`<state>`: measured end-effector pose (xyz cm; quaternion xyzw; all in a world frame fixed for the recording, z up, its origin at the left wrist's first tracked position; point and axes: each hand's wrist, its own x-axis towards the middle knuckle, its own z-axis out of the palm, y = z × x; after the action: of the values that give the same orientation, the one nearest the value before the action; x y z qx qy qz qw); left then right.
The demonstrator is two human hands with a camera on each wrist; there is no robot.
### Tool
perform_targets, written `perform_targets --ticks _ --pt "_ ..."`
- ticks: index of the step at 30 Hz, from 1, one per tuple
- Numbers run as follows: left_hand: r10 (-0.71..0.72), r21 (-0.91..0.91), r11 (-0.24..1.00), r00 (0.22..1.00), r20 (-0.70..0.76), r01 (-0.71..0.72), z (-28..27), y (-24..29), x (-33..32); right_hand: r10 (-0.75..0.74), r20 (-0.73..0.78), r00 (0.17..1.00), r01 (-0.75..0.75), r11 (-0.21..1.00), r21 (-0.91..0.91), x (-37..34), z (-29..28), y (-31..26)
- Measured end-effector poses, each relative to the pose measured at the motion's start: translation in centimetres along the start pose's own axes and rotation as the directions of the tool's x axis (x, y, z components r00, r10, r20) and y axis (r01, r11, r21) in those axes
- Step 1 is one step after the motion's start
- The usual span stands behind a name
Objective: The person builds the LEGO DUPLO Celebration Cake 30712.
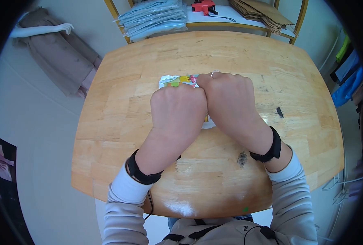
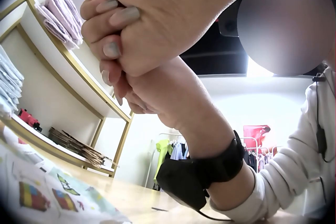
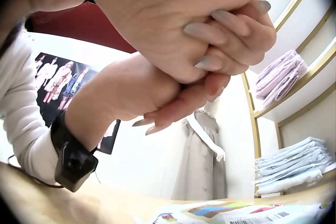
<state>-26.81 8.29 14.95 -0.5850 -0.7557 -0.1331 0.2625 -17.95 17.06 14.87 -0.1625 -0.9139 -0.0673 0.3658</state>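
Observation:
My left hand (image 1: 178, 107) and right hand (image 1: 230, 96) are held side by side above the table, backs up and inner edges meeting. Seen from below in the left wrist view, the fingers of the left hand (image 2: 152, 22) curl in against the palm. The right wrist view shows the fingers of the right hand (image 3: 194, 19) folded in likewise; nothing shows in either grip. Under the hands lies a white packet (image 1: 170, 79) with colourful print, mostly covered by them in the head view. A barcode shows on the packet (image 3: 215, 211) in the right wrist view.
The wooden table (image 1: 120, 122) carries a small black piece (image 1: 280, 112) to the right. Behind it, a shelf holds bagged folded clothes (image 1: 153, 18), a red tagging gun (image 1: 204, 6) and brown paper bags (image 1: 263, 14). A dressed mannequin (image 1: 54, 45) stands at left.

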Motion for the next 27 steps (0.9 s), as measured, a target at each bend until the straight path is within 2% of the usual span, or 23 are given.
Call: perform_targets --ticks 6,15,17,27 --pt "0.009 -0.003 1.0 1.0 -0.009 -0.009 -0.14 0.11 0.08 0.008 0.034 0.999 -0.008 1.0 -0.012 0.01 -0.18 -0.01" --pt "0.019 -0.027 0.999 1.0 -0.024 -0.019 0.01 0.05 0.07 0.005 0.002 1.0 -0.005 1.0 0.009 0.11 -0.08 -0.07" --pt "0.022 -0.033 0.999 0.999 -0.025 -0.023 0.05 0.06 0.08 0.011 0.043 0.999 -0.011 1.0 0.007 0.14 -0.27 -0.12" --pt "0.021 -0.016 1.0 1.0 0.015 -0.021 0.12 0.18 0.02 0.003 0.037 0.999 -0.003 1.0 0.0 -0.04 -0.12 -0.09"
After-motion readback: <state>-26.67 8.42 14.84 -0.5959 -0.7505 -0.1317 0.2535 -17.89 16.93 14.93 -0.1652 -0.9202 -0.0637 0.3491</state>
